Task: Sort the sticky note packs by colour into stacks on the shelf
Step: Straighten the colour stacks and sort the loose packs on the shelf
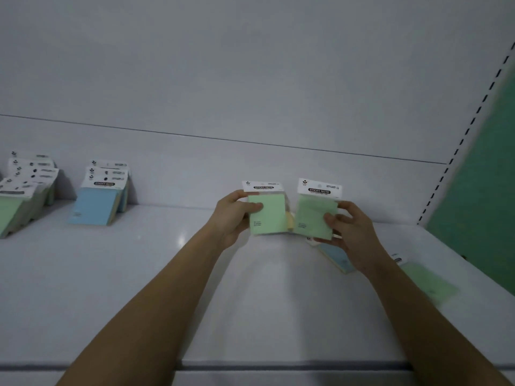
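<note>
1. The left hand (232, 211) held a pale green, square, plastic-wrapped sticky note pack (267, 215) upright, thumb across its face, with a yellow pack (289, 220) showing just behind it. The two could have gone down together, and yellow would then have landed on the wrong pile.
2. The right hand (349, 232) pinched a second green wrapped pack (316, 215) by its right edge only. The slick wrapper might have slid from so shallow a hold and dropped onto the white shelf (167, 274).
3. The fanned green stack (19, 201) leaned by the shelf's far-left edge, with the blue stack (100, 199) near it. The long reach left risked nudging either lean over.
4. A blue pack (334, 257) lay under the right wrist and a flat green pack (429, 280) near the shelf's right edge; a sweeping forearm could have pushed them off.
</note>
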A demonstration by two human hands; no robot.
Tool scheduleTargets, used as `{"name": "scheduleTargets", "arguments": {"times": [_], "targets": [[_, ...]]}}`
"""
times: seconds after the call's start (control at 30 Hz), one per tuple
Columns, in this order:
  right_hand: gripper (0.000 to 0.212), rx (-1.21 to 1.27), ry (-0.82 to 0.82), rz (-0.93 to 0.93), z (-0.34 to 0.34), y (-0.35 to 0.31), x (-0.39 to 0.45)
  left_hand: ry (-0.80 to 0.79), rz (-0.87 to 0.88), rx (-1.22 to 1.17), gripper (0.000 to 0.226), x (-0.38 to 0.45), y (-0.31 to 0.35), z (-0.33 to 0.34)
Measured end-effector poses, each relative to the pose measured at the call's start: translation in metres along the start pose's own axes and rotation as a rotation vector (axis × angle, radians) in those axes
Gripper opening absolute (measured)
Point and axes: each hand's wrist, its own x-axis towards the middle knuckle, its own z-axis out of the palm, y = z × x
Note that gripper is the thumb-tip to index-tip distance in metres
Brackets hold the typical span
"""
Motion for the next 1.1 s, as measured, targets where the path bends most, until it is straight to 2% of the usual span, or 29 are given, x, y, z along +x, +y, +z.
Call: {"name": "scheduleTargets", "arguments": {"times": [0.2, 0.4, 0.63, 0.93, 1.1], "targets": [[0.018, -0.020, 0.074, -0.068, 0.008, -0.018, -0.016, 0.004, 0.031, 0.017, 0.028, -0.007, 0.020, -0.005], [0.023, -0.084, 0.160, -0.187, 0.029, -0.036, -0.041, 0.119, 0.114, 0.123, 0.028, -0.052, 0.053, -0.029], [0.022, 0.010, -0.017, -0.172, 0.075, -0.042, -0.104, 0.247, 0.095, 0.146, 0.031, -0.135, 0.071, -0.076], [0.021, 0.036, -0.148, -0.125, 0.145, -0.025, -0.174, 0.398, 0.216, 0.267, 0.036, -0.264, 0.084, -0.151], [0.021, 0.061, -0.211, -0.090, 0.193, -0.032, -0.207, 0.476, 0.286, 0.277, 0.029, -0.318, 0.109, -0.197]]}}
